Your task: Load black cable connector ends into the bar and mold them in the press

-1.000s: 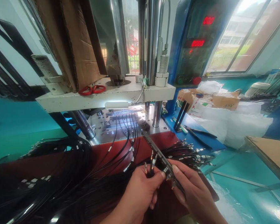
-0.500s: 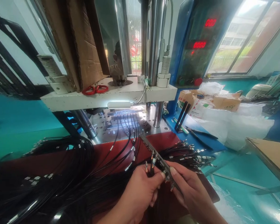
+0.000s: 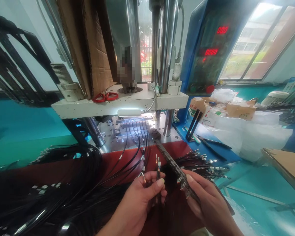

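Over a dark red, flat work surface (image 3: 110, 158), in the head view, two bare hands are held side by side. By the left hand (image 3: 147, 194), slim black cables with bare metal tips (image 3: 158, 173) are pinched upright between thumb and fingers; another metal tip is shown behind the curled fingers. By the right hand (image 3: 208, 200), a long, narrow, dark metal bar (image 3: 172, 161) is gripped near its close end, with the thumb laid on top. The bar is held at a slant, its far end pointed toward the press, and small metal terminals (image 3: 182, 186) are seen along its near part. A gap is left between the bar and the left hand.

Beyond the hands, a perforated silver metal plate (image 3: 118, 141) is lit by a white tubular lamp (image 3: 129, 112), which is fixed below a chipped cream-coloured crossbeam (image 3: 93, 110). Red-handled scissors (image 3: 105, 97) are laid on the crossbeam. Several thin black leads (image 3: 139, 147) are stretched from a metal mould (image 3: 132, 121) on the plate toward the near left. A thick black cable heap (image 3: 86, 167) is spread at the left; a smaller black cable bundle (image 3: 201, 166) is laid at the right, behind the right hand. Red digits are displayed on a tall blue control cabinet (image 3: 206, 68).
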Available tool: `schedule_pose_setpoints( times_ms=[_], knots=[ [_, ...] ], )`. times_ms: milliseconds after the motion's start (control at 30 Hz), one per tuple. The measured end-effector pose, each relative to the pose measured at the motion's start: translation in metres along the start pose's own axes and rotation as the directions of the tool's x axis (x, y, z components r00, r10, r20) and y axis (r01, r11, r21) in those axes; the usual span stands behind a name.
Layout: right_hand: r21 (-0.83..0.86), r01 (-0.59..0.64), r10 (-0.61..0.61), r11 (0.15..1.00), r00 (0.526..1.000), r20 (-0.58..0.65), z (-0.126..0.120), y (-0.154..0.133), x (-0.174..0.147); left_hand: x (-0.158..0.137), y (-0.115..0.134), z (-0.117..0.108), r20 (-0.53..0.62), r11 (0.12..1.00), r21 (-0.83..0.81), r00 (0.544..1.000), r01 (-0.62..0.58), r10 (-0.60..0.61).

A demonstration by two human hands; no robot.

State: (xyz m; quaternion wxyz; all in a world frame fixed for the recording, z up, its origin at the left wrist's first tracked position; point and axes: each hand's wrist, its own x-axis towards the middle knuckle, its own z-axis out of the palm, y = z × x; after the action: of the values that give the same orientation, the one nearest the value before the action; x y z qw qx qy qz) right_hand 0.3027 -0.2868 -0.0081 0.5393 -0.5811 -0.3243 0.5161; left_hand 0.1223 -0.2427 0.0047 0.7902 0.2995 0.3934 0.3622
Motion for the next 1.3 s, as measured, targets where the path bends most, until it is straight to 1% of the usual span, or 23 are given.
schedule_pose_setpoints(
  times_ms=[100, 233, 300, 367, 533, 600, 767, 933, 1000, 1100, 1200, 1267, 1300],
  knots=[
    [-0.034, 0.037, -0.036, 0.999, 0.999, 0.005, -0.002, 0.001, 0.002, -0.003, 0.002, -0.007, 0.063, 0.993, -0.101, 0.997, 0.060, -0.054],
    [-0.058, 0.105, -0.107, 0.993, 0.994, -0.030, -0.004, 0.005, 0.003, -0.007, 0.004, -0.008, 0.143, 0.979, -0.192, 0.989, 0.068, -0.041],
    [-0.058, 0.110, -0.112, 0.992, 0.993, -0.032, -0.004, 0.006, 0.003, -0.007, 0.005, -0.007, 0.174, 0.975, -0.210, 0.984, 0.075, -0.039],
    [-0.046, 0.093, -0.094, 0.995, 0.995, -0.023, -0.004, 0.006, 0.003, -0.006, 0.004, -0.006, 0.165, 0.975, -0.208, 0.985, 0.076, -0.042],
    [0.009, 0.009, -0.009, 1.000, 1.000, -0.001, 0.000, 0.001, 0.001, -0.002, -0.003, -0.003, 0.072, 0.982, -0.180, 0.996, 0.066, -0.054],
    [0.012, -0.003, 0.003, 1.000, 1.000, 0.007, 0.002, -0.001, 0.000, -0.001, -0.005, 0.000, 0.030, 0.984, -0.167, 0.998, 0.057, -0.053],
    [-0.004, 0.033, -0.033, 0.999, 0.999, -0.001, 0.000, 0.000, 0.001, 0.004, -0.005, 0.009, -0.021, 0.998, -0.056, 1.000, 0.010, -0.011],
    [-0.047, 0.048, -0.046, 0.998, 0.998, 0.041, -0.003, 0.003, 0.001, 0.008, -0.006, 0.014, -0.048, 0.994, 0.070, 0.995, -0.081, 0.084],
    [-0.057, 0.043, -0.041, 0.997, 0.999, 0.034, -0.002, 0.003, 0.001, 0.009, -0.006, 0.018, -0.073, 0.989, 0.110, 0.992, -0.099, 0.108],
    [-0.061, -0.002, 0.002, 0.998, 1.000, -0.003, 0.000, 0.001, 0.000, 0.010, -0.006, 0.022, -0.117, 0.980, 0.183, 0.987, -0.083, 0.105],
    [-0.025, -0.084, 0.085, 0.996, 0.996, 0.032, 0.001, 0.001, -0.001, 0.013, -0.006, 0.024, -0.137, 0.964, 0.255, 0.985, -0.071, 0.109],
    [-0.013, -0.101, 0.101, 0.995, 0.994, 0.047, 0.002, 0.001, -0.001, 0.014, -0.006, 0.024, -0.130, 0.959, 0.275, 0.986, -0.069, 0.108],
    [-0.015, -0.100, 0.100, 0.995, 0.994, 0.032, 0.002, 0.002, -0.001, 0.015, -0.006, 0.024, -0.126, 0.958, 0.277, 0.986, -0.069, 0.108]
  ],
)
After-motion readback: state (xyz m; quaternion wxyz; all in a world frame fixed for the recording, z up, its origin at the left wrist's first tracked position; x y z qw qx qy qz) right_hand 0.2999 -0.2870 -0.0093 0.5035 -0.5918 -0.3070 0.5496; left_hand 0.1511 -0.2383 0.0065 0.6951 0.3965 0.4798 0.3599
